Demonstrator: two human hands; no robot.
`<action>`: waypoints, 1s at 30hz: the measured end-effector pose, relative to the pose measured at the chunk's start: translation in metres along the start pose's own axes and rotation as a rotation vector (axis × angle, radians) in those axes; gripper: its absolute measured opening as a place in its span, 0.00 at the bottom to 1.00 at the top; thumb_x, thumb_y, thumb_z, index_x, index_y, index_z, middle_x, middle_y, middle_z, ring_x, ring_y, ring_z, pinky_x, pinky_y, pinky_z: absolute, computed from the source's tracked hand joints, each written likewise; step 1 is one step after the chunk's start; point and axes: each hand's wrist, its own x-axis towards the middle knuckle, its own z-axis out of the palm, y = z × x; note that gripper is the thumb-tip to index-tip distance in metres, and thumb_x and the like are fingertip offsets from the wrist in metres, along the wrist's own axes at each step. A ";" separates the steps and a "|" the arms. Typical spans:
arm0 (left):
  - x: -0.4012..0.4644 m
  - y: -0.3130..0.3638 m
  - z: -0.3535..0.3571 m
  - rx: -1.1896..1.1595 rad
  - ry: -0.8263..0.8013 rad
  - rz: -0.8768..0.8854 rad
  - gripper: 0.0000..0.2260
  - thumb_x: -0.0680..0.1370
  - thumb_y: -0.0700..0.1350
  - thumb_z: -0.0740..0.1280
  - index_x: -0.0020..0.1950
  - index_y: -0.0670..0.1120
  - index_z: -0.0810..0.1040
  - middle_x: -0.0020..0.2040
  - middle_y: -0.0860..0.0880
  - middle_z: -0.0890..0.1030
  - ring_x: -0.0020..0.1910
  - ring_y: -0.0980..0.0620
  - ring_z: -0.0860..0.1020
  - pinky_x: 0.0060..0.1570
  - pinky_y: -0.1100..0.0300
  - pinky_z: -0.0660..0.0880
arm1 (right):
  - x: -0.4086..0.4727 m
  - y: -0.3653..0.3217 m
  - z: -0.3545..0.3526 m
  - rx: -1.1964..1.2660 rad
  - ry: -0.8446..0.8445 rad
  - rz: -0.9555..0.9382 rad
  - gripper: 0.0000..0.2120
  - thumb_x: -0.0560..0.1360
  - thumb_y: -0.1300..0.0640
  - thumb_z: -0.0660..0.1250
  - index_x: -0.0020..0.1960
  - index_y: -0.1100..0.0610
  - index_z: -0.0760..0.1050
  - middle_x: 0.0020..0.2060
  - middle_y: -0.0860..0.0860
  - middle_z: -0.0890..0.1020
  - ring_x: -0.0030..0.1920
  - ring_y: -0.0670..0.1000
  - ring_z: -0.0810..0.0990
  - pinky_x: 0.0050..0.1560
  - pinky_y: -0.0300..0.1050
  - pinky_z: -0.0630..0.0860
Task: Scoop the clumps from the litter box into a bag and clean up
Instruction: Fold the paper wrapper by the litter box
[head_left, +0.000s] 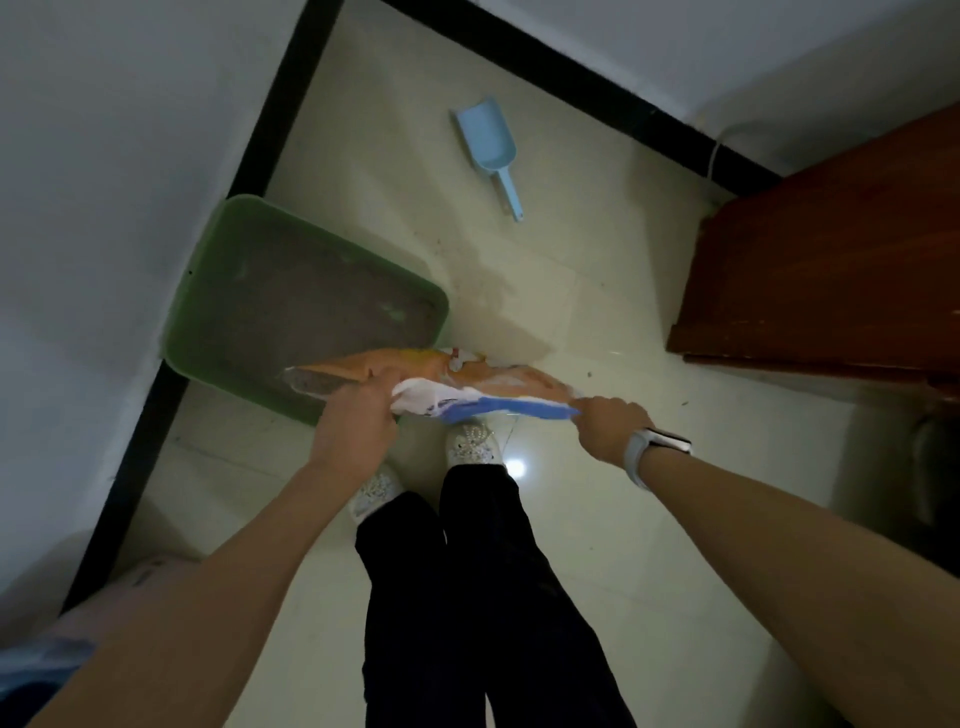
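Note:
A green litter box (208, 291) with grey litter stands on the floor in the corner by the left wall. I hold an orange, white and blue bag (467, 384) stretched sideways above the box's near corner. My left hand (358, 421) grips the bag near its left end, where a clear part shows grey litter inside. My right hand (608, 426), with a watch on the wrist, pinches the bag's right end. A light blue scoop (488, 150) lies on the floor farther off, untouched.
White walls with black skirting (280, 119) frame the cream tiled floor (597, 291). A brown wooden cabinet (831, 270) stands at the right with a white cable (719, 145) behind it. My feet in white shoes (470, 441) stand just below the bag. Small litter bits dot the floor.

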 end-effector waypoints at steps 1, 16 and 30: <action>0.000 0.007 0.002 0.009 -0.025 0.023 0.17 0.68 0.28 0.64 0.55 0.38 0.78 0.43 0.33 0.80 0.42 0.33 0.78 0.41 0.47 0.74 | -0.001 -0.003 -0.001 0.021 0.004 -0.033 0.18 0.80 0.55 0.53 0.70 0.51 0.64 0.64 0.53 0.73 0.63 0.56 0.72 0.68 0.53 0.58; -0.003 0.023 0.017 -0.235 0.109 -0.076 0.07 0.75 0.35 0.64 0.53 0.35 0.77 0.45 0.34 0.81 0.44 0.34 0.78 0.44 0.49 0.69 | -0.011 -0.106 -0.040 -0.034 0.273 -0.484 0.15 0.78 0.53 0.59 0.62 0.57 0.71 0.60 0.57 0.73 0.59 0.59 0.73 0.56 0.49 0.71; 0.016 -0.021 0.032 0.088 0.007 -0.029 0.11 0.75 0.39 0.66 0.56 0.44 0.80 0.52 0.45 0.81 0.55 0.45 0.76 0.54 0.54 0.65 | -0.010 -0.065 -0.033 0.109 0.251 -0.332 0.14 0.78 0.55 0.59 0.62 0.58 0.72 0.58 0.56 0.77 0.58 0.59 0.74 0.52 0.46 0.68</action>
